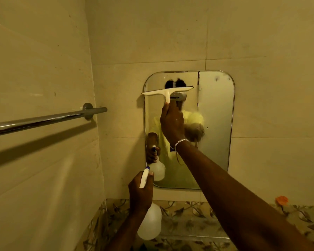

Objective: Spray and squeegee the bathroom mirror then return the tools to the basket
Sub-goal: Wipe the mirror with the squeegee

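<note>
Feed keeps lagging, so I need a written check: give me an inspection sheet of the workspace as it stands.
Surface: mirror on tiled wall, dark specks near top right; patterned ledge below.
Job's things: squeegee blade against upper left of the mirror; spray bottle held low, off the glass. Basket not in view.
Clutter: orange object on ledge, right.
Grippers: right hand grips squeegee handle; left hand grips bottle neck.
Cables: nothing seen.
Surroundings: chrome towel bar on left wall.
</note>
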`<state>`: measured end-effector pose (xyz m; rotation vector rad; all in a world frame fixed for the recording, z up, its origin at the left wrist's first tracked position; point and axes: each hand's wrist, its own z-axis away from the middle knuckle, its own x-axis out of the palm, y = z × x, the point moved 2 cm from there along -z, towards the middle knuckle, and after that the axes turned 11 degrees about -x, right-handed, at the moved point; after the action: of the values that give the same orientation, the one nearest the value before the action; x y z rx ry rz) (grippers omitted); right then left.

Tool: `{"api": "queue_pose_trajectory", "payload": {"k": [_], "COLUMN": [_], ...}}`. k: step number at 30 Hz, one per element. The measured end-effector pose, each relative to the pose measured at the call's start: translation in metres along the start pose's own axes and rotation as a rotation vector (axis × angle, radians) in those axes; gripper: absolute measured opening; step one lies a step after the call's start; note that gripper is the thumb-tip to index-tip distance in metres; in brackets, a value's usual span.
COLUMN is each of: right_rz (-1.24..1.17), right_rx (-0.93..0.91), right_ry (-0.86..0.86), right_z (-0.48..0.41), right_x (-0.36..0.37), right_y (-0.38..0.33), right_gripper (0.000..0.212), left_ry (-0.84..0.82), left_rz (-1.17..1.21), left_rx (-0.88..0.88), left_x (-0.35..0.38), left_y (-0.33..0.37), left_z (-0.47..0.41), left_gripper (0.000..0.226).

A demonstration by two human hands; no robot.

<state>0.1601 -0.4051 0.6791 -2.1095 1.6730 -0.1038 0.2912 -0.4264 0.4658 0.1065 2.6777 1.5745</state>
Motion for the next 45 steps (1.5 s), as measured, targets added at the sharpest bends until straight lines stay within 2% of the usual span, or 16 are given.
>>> {"api": "queue_pose_trajectory", "payload": {"k": [3, 5, 10, 15, 17, 21, 23, 26, 30, 34, 37, 42, 45], "right_rz": [-0.115, -0.144, -0.153, -0.145, -0.15, -0.086, -0.056, -0.058, -0.071, -0.067, -0.028, 0.002, 0.058], "right_rx": [0.012, 0.021, 0.107, 0.195, 0.225, 0.284, 0.372, 0.472, 0.506, 0.596, 0.649, 0.633, 0.657], "right_ry": [-0.001, 0.015, 0.009, -0.062, -0.068, -0.072, -0.11, -0.152, -0.194, -0.249, -0.236, -0.233, -0.188], "right_z": [0.042, 0.072, 0.152, 0.218, 0.237, 0.273, 0.289, 0.304, 0.308, 0.319, 0.327, 0.333, 0.338], "right_x": [0.009, 0.015, 0.031, 0.043, 0.045, 0.049, 0.052, 0.054, 0.05, 0.038, 0.018, -0.003, -0.026], "right_y": [0.012, 0.021, 0.049, 0.066, 0.068, 0.074, 0.082, 0.087, 0.085, 0.086, 0.093, 0.097, 0.111], "right_gripper": [0.033, 0.033, 0.019, 0.024, 0.021, 0.038, 0.031, 0.025, 0.022, 0.023, 0.028, 0.046, 0.052], "left_ry": [0.031, 0.024, -0.007, -0.012, -0.013, -0.015, -0.013, -0.028, -0.029, -0.035, -0.081, -0.099, -0.115], "left_rz": [0.006, 0.001, -0.024, -0.051, -0.056, -0.055, -0.042, -0.05, -0.075, -0.074, -0.02, 0.034, 0.083], "left_rx": [0.065, 0.088, 0.078, 0.078, 0.085, 0.068, 0.04, 0.031, 0.018, 0.041, 0.065, 0.105, 0.143], "left_x": [-0.002, -0.003, -0.006, -0.01, -0.012, -0.017, -0.018, -0.018, -0.018, -0.007, 0.01, 0.033, 0.068], "left_y": [0.001, 0.0, -0.006, -0.006, -0.007, -0.009, -0.009, -0.01, -0.011, 0.003, 0.027, 0.064, 0.099], "left_z": [-0.001, -0.002, -0.008, -0.012, -0.012, -0.009, -0.006, -0.002, 0.003, 0.006, 0.009, -0.002, -0.005], "left_gripper": [0.038, 0.04, 0.025, 0.002, 0.009, 0.015, 0.011, 0.012, 0.02, 0.013, 0.013, 0.007, 0.015]}}
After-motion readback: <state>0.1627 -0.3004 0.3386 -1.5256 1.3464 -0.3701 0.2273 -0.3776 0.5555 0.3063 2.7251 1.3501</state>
